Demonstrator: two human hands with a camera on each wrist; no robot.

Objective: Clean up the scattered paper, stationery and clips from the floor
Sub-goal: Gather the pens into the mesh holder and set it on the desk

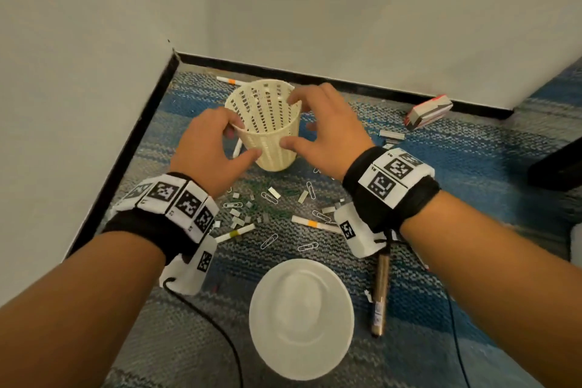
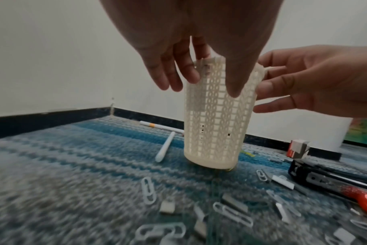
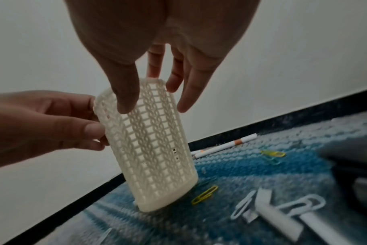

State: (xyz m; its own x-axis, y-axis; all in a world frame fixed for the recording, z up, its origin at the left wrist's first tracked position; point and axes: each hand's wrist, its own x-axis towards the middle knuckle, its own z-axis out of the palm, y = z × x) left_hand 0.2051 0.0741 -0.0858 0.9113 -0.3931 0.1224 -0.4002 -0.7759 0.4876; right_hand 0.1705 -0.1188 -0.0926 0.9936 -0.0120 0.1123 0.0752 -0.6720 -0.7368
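Note:
A cream lattice pen cup (image 1: 267, 135) stands on the carpet near the wall corner, leaning slightly in the right wrist view. My left hand (image 1: 234, 137) holds its left rim, with the thumb on the front wall. My right hand (image 1: 300, 123) holds the right side, fingers at the rim and thumb on the wall. The cup (image 2: 214, 132) looks empty through its holes. Paper clips (image 1: 269, 241), staple strips (image 1: 274, 192) and white sticks with an orange band (image 1: 310, 223) lie scattered in front of the cup. A yellow clip (image 3: 204, 194) lies by the cup's base.
A white plate (image 1: 300, 318) sits on the carpet close to me, with a brown marker (image 1: 379, 293) to its right. A red and white staple box (image 1: 428, 112) lies by the baseboard. A black stapler (image 2: 325, 175) lies right of the cup. Walls close in at the left and back.

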